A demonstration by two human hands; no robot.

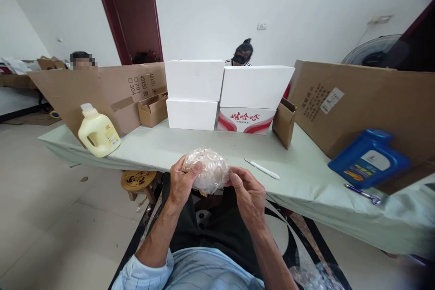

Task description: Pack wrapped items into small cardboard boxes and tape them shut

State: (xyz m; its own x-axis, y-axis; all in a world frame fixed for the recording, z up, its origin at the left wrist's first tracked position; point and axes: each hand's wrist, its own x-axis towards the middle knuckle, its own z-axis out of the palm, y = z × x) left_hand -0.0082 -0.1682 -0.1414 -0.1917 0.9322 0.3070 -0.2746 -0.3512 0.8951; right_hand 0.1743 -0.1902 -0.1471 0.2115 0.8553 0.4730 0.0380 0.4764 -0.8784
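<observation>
A rounded bundle of crinkled clear plastic wrap (208, 170) is held above my lap at the table's near edge. What lies inside the wrap cannot be made out. My left hand (183, 179) grips its left side, thumb on top. At the right side, my right hand (247, 190) pinches the plastic between thumb and fingers. A white pen-like tool (262, 169) with a thin metal tip lies on the table, beyond my right hand.
White boxes (194, 80) stand stacked at the table's back, between cardboard panels. A yellow jug (98, 133) stands left; a blue bottle (370, 158) and a purple-handled tool (362, 194) are at right. Two people sit beyond. A wooden stool (138, 180) is below the table.
</observation>
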